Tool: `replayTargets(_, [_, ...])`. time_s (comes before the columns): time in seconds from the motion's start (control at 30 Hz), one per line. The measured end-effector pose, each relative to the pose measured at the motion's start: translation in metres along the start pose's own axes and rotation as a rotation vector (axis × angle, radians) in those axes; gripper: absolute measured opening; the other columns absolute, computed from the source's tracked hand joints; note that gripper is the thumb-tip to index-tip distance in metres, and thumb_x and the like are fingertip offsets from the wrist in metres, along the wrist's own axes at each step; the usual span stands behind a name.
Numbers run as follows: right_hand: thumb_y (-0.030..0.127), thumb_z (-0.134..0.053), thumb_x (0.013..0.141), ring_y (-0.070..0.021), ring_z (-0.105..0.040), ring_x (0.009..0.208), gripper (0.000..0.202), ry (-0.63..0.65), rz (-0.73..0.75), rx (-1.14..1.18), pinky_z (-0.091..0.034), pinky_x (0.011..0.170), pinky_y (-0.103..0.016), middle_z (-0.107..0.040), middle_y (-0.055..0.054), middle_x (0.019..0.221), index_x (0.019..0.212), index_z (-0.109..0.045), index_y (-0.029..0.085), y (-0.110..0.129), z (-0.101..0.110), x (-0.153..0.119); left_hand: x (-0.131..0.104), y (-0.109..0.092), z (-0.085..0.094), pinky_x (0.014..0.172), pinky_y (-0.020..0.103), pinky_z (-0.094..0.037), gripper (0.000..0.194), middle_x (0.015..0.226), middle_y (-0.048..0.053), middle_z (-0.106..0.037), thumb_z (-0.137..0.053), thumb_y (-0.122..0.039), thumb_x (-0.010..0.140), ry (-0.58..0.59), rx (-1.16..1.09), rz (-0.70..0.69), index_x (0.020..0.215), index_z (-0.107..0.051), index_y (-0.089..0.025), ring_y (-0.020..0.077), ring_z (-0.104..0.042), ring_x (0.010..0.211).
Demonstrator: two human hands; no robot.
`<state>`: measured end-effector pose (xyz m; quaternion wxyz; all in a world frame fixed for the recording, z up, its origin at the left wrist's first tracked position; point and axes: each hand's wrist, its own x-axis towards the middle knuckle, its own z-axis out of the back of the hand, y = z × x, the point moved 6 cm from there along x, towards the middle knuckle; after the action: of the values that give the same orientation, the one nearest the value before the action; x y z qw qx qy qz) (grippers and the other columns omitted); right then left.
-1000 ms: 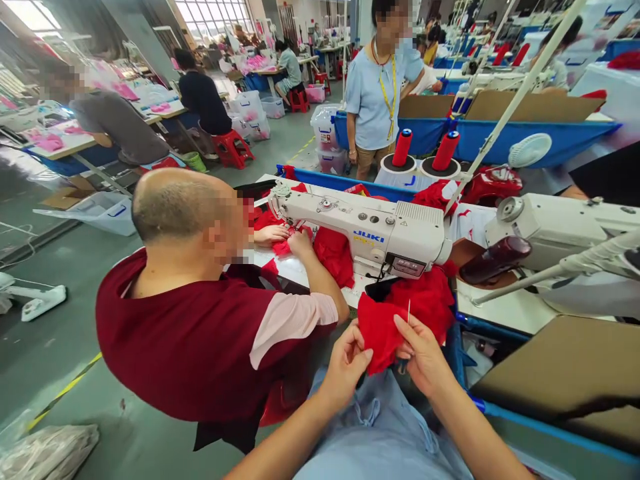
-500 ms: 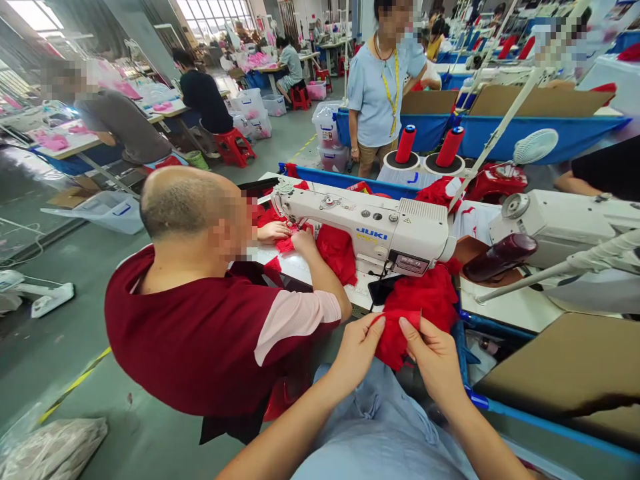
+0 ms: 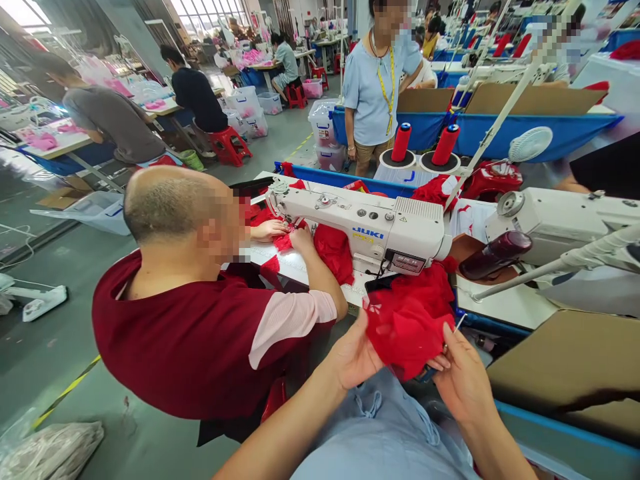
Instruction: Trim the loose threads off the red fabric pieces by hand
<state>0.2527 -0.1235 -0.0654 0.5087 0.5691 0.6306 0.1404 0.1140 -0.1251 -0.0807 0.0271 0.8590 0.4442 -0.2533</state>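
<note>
My left hand [image 3: 356, 355] is at the left edge of a red cloth [image 3: 407, 327], its fingers passing behind the fabric and partly hidden. At the cloth's right side, my right hand [image 3: 463, 370] is closed, with a thin pale pointed tool [image 3: 461, 323] sticking up from between thumb and fingers. The cloth hangs between both hands over the near table edge. Just beyond it stands a white sewing machine [image 3: 367, 227], with more red fabric [image 3: 333, 253] beside its base.
A seated person in a dark red shirt [image 3: 200, 333] works at the machine on the left. To the right are a cardboard sheet [image 3: 565, 360], a dark red bottle [image 3: 495, 255] and a second machine [image 3: 565, 217]. A person in light blue [image 3: 373, 87] stands beyond.
My hands have moved apart from the pinched strip of red cloth. The cloth is now spread out between them, and a thin tool shows at my right hand.
</note>
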Motion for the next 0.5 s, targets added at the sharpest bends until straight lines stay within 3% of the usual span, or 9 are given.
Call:
replayTargets(0.13, [0.043,-0.092,0.047,-0.0011,-0.025,0.039,0.048,-0.017,-0.01,-0.024,-0.028,0.036,-0.011,-0.04,0.012,0.05,0.072,-0.058,0.02,0.002,0.001,-0.001,0.004,0.014,0.001,0.095,0.032,-0.049,0.019,0.08,0.007,-0.076,-0.054,-0.023,0.091,-0.073,-0.006,0.109,0.094,-0.069,-0.011,0.0188,-0.072,0.086])
replayTargets(0.27, [0.046,-0.091,0.049,-0.0003,-0.025,0.039,0.047,0.009,0.036,-0.122,-0.024,0.036,-0.012,-0.048,0.01,0.054,0.071,-0.059,0.019,-0.002,0.005,0.001,0.007,-0.013,-0.003,0.094,0.028,-0.049,0.025,0.087,0.005,-0.076,-0.046,-0.023,0.094,-0.119,-0.117,-0.133,0.092,-0.069,-0.013,0.0156,-0.071,0.088])
replayTargets(0.4, [0.049,-0.089,0.05,-0.0022,-0.026,0.039,0.046,0.129,-0.046,-0.313,-0.019,0.035,-0.015,-0.054,0.005,0.054,0.075,-0.066,0.017,-0.019,0.01,0.003,0.0,-0.026,-0.005,0.087,0.028,-0.051,0.016,0.076,0.002,-0.073,-0.06,-0.028,0.088,-0.13,-0.012,-0.167,0.084,-0.068,-0.015,0.0169,-0.071,0.082])
replayTargets(0.5, [0.051,-0.087,0.053,-0.0056,-0.035,0.044,0.05,0.135,0.071,-0.453,-0.022,0.037,-0.018,-0.066,-0.001,0.073,0.089,-0.071,0.019,-0.008,0.012,0.007,-0.005,-0.029,-0.012,0.072,0.024,-0.052,0.02,0.07,0.002,-0.071,-0.076,-0.03,0.075,-0.044,0.088,-0.218,0.07,-0.064,-0.015,0.0155,-0.069,0.069])
